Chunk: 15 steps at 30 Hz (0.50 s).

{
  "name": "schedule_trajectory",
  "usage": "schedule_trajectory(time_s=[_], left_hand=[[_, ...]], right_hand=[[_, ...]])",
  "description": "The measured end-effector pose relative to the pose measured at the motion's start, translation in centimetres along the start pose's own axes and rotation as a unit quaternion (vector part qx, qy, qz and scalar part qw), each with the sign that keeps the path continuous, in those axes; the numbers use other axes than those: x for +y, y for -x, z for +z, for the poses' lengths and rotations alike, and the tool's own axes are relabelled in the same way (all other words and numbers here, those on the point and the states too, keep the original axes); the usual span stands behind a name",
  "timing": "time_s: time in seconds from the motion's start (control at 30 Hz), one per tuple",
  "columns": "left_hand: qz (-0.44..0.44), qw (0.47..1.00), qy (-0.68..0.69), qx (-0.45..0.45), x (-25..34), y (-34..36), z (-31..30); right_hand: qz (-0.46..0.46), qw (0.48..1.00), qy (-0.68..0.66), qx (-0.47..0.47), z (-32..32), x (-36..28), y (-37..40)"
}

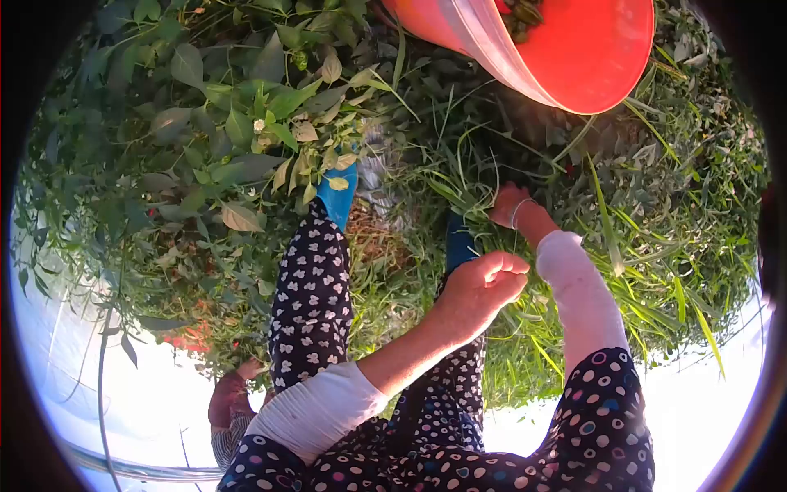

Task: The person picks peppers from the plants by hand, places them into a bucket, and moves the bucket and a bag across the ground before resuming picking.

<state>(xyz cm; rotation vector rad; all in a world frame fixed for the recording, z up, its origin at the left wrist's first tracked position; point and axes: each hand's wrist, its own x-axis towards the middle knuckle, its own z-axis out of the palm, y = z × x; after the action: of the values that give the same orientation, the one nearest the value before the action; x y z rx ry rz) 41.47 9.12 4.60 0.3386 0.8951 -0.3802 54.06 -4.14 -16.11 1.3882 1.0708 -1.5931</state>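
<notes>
The grass (459, 176) is met by the right hand (511, 205), which is pressed down into a tuft of it. Its fingertips are hidden among the blades, so it cannot be told whether they are apart or clamped on a stem. A pale loop is seen round that wrist. The left hand (482, 287) is held lower in the view, near the right hand but apart from it. Its fingers (508, 264) are curled together into a fist with the thumb laid along them. Nothing can be made out inside the fist, though thin blades are seen just beside it. The grass is long, thin and bright green, mixed with paler dry stems, and is spread over the ground from the middle to the right edge.

An orange bucket (602, 61) is seen at the upper edge, tilted and well apart from both hands. A few dark greenish pieces (521, 15) are lying in it; what they are cannot be told.

Blue shoes (338, 195) are planted in the grass left of the hands, under dotted trousers (311, 295). Farther left a leafy bush (221, 131) is seen, with one small white flower (260, 125) and blurred red spots (190, 338) low among its leaves.
</notes>
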Motion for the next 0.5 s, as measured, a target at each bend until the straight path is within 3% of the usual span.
schedule_trajectory(time_s=[0.07, 0.17, 0.37, 0.5], left_hand=[[0.000, 1.000, -0.030, -0.009, -0.3, 0.0, 0.2], [0.018, 0.998, -0.064, -0.019, -0.4, 0.0, 1.2], [0.040, 0.995, -0.094, -0.016, -0.7, -0.4, 1.5], [0.020, 0.995, -0.091, -0.031, -0.5, -0.5, 1.5]], right_hand=[[-0.037, 0.996, 0.076, 0.021, 4.7, 0.4, 1.5], [-0.042, 0.995, 0.067, 0.068, 9.9, 2.9, 2.9], [-0.073, 0.965, 0.002, 0.253, 10.3, 1.6, 4.4], [-0.092, 0.938, -0.108, 0.317, 7.7, 1.5, 2.2]])
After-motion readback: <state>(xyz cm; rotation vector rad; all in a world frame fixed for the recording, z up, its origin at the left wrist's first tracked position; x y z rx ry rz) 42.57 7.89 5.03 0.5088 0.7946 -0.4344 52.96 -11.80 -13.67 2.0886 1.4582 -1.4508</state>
